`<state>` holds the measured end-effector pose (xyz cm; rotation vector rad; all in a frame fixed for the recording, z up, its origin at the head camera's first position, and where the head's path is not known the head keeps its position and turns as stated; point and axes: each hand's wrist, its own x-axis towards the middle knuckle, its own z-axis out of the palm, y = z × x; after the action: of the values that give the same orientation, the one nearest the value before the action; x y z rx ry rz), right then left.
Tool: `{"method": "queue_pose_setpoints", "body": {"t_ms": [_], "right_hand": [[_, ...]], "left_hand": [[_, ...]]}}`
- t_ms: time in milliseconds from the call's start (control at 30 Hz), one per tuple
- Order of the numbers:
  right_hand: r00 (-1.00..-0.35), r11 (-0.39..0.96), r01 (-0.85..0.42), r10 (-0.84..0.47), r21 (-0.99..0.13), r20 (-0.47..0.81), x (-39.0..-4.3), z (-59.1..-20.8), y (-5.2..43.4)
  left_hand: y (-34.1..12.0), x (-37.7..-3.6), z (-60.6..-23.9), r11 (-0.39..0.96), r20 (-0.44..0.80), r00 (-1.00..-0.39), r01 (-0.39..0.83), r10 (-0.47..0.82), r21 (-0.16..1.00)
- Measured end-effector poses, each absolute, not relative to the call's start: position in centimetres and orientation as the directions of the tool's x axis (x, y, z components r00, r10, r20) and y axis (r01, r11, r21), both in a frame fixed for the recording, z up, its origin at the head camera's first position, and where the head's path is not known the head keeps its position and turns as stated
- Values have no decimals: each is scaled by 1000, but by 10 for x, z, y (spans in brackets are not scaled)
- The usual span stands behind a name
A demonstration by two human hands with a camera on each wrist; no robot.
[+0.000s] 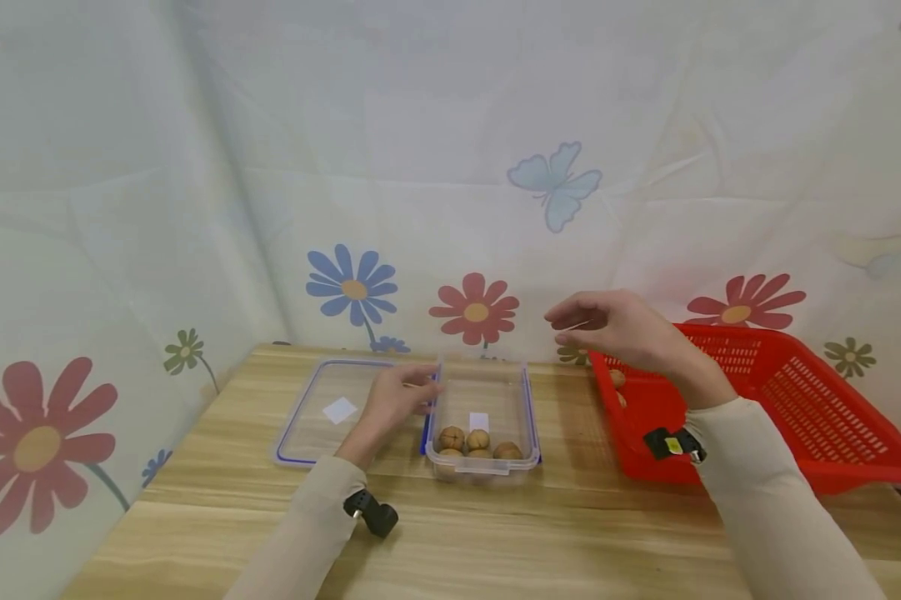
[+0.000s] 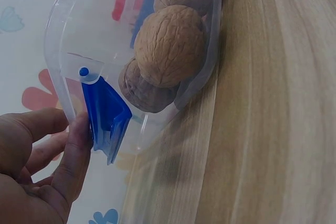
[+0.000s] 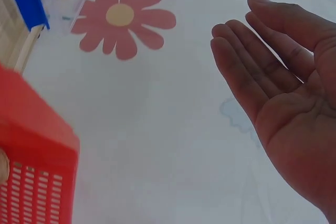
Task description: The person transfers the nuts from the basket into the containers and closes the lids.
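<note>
A clear plastic food container (image 1: 531, 410) with blue side latches stands in the middle of the table. Several walnuts (image 1: 478, 439) lie at its near end, beside a small white label. My left hand (image 1: 396, 402) pinches the container's left wall at the rim; in the left wrist view its thumb lies against the blue latch (image 2: 106, 111), which hangs down. Raised in the air between container and red basket (image 1: 833, 429), my right hand (image 1: 621, 329) holds nothing. Its fingers (image 3: 249, 72) are extended and the palm shows in the right wrist view.
The container's clear lid (image 1: 311, 429), edged with a blue seal and bearing a white label, lies flat on the wooden table (image 1: 495, 542) at the left. A few walnuts (image 1: 618, 379) sit against the basket's left side. Behind the table hangs a flowered curtain (image 1: 435, 200).
</note>
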<state>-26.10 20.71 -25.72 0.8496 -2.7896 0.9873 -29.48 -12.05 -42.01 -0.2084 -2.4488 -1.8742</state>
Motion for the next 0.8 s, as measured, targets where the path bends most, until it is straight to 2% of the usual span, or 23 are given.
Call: {"method": "queue_pose_setpoints", "body": {"t_ms": [467,800], "right_hand": [[-910,727,-403,-386,-557,154,-284,-253,253],[-933,730,-341,-340,-592,119,-299,-265,278]], "left_hand": [[-121,-294,-420,242,122,-990,137,75,961],[-121,-294,-420,272,123,-990,139,74,952]]}}
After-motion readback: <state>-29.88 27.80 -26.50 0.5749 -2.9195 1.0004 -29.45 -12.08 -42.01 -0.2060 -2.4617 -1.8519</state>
